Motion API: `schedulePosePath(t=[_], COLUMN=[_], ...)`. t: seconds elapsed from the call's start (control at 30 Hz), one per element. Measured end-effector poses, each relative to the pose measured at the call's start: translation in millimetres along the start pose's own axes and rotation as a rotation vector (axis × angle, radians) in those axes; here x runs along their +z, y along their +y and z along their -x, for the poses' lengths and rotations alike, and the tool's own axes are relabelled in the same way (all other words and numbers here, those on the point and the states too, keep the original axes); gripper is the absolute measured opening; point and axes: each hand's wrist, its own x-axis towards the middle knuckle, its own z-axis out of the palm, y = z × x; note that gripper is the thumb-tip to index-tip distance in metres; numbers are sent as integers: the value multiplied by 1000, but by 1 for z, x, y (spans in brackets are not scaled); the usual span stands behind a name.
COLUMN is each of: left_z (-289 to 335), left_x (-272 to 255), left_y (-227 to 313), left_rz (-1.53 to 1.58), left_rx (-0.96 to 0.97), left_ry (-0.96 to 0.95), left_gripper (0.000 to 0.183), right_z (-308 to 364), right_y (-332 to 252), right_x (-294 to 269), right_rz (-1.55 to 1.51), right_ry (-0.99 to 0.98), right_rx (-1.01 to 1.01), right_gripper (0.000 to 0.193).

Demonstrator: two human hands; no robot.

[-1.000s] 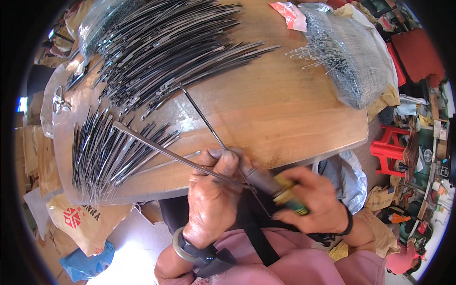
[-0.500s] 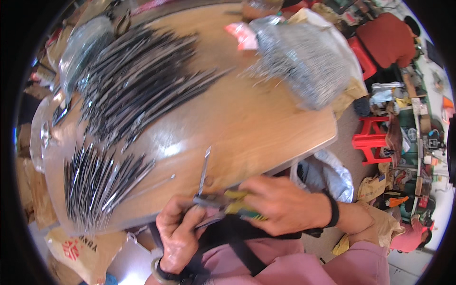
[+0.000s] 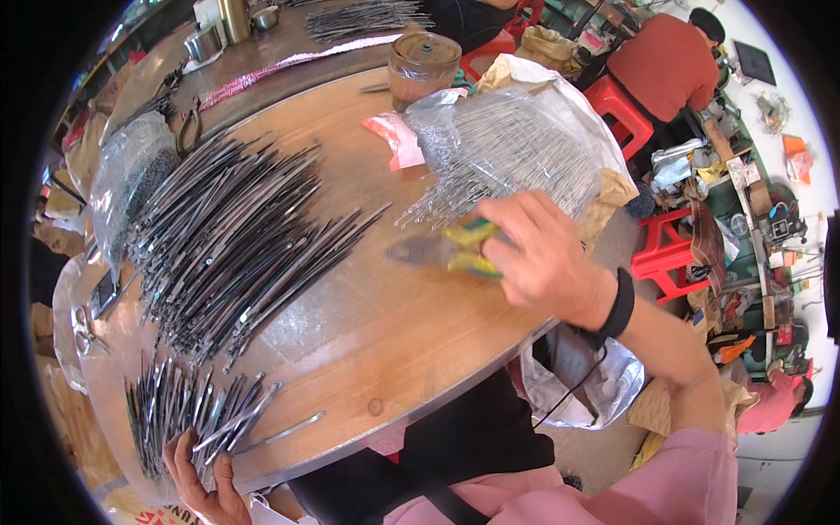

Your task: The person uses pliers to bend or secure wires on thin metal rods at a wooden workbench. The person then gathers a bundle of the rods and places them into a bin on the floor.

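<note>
We find a wooden table bearing a large pile of dark strips at left and a clear bag of wires at far right. A smaller pile lies near left. We note the right hand clamped on blurred pliers above the table. The left hand, thumb and fingers apart, is at the smaller pile.

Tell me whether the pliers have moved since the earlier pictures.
Yes: against the table, the pliers in the right hand have moved inward from its near edge, toward the clear bag at right.
</note>
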Motion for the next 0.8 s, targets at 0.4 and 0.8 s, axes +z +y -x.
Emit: schedulePosePath(t=[0.4,0.8], left_z=[-108,-111], left_x=[85,53], left_y=[47,68], left_rz=[-210,152], left_rx=[515,302], left_ry=[-199,-212], left_gripper=[22,6], right_z=[15,88], right_y=[-36,-46], right_x=[-53,-29], right_rz=[-1095,-944], right_ry=[783,252], right_rx=[694,1097], right_gripper=[15,11])
